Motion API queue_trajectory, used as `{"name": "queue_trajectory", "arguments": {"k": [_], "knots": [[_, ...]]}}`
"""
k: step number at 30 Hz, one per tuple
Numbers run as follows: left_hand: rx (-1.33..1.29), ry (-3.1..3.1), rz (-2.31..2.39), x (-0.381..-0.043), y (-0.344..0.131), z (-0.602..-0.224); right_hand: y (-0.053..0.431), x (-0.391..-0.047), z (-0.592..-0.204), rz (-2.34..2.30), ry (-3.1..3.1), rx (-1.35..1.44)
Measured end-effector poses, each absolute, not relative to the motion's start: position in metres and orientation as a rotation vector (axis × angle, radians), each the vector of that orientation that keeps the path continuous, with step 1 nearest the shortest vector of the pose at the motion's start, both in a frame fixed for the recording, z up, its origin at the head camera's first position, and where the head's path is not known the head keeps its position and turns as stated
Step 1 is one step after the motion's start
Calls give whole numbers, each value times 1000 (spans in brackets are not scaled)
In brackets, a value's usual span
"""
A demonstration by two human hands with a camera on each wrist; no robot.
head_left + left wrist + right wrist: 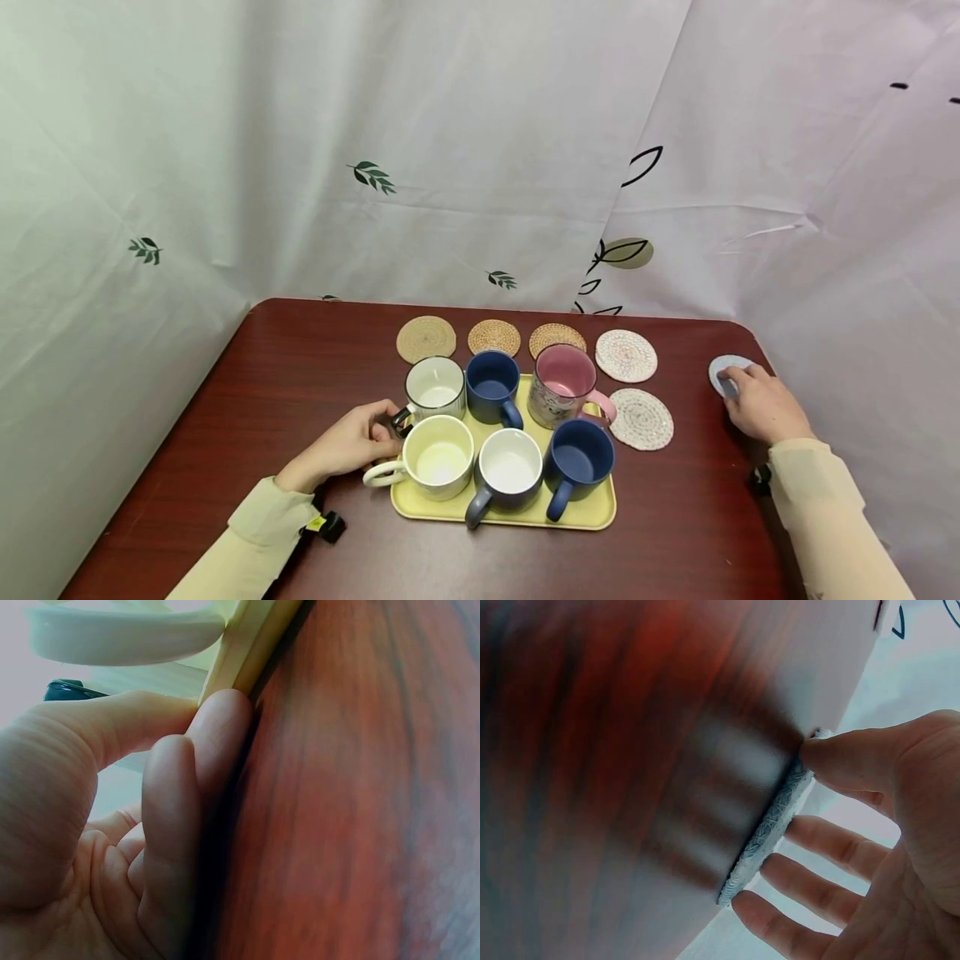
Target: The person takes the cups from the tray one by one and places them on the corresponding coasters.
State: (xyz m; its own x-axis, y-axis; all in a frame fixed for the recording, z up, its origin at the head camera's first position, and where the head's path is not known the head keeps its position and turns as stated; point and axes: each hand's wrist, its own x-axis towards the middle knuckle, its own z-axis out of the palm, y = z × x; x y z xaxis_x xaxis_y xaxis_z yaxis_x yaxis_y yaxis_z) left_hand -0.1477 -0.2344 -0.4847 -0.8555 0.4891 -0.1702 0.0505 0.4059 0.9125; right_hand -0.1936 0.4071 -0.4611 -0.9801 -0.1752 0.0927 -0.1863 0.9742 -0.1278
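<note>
My left hand (348,446) is at the left side of a yellow tray (596,508). In the left wrist view its thumb and a finger pinch the tray's rim (244,649). Several mugs stand upright on the tray: a cream mug (437,462), a black-rimmed white mug (435,392), a grey mug (510,467), a pink mug (562,387) and two blue mugs, one in front (579,462), one behind (491,387). Far to the right, my right hand (768,406) grips a light blue woven coaster (763,836) between thumb and fingers, flat at the table.
Behind the tray lie a greenish-tan coaster (426,339), two tan coasters, one left (493,337), one right (557,335), and a whitish coaster (626,356). Another whitish coaster (641,419) lies right of the tray. White curtains (480,125) surround the dark red table (300,358).
</note>
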Motion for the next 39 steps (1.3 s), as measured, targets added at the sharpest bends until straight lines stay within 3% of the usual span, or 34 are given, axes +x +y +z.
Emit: {"name": "queue_trajectory", "arguments": {"k": [39], "knots": [[446, 2266, 1430, -149, -235, -488, 358, -219, -457, 206, -3056, 392]]}}
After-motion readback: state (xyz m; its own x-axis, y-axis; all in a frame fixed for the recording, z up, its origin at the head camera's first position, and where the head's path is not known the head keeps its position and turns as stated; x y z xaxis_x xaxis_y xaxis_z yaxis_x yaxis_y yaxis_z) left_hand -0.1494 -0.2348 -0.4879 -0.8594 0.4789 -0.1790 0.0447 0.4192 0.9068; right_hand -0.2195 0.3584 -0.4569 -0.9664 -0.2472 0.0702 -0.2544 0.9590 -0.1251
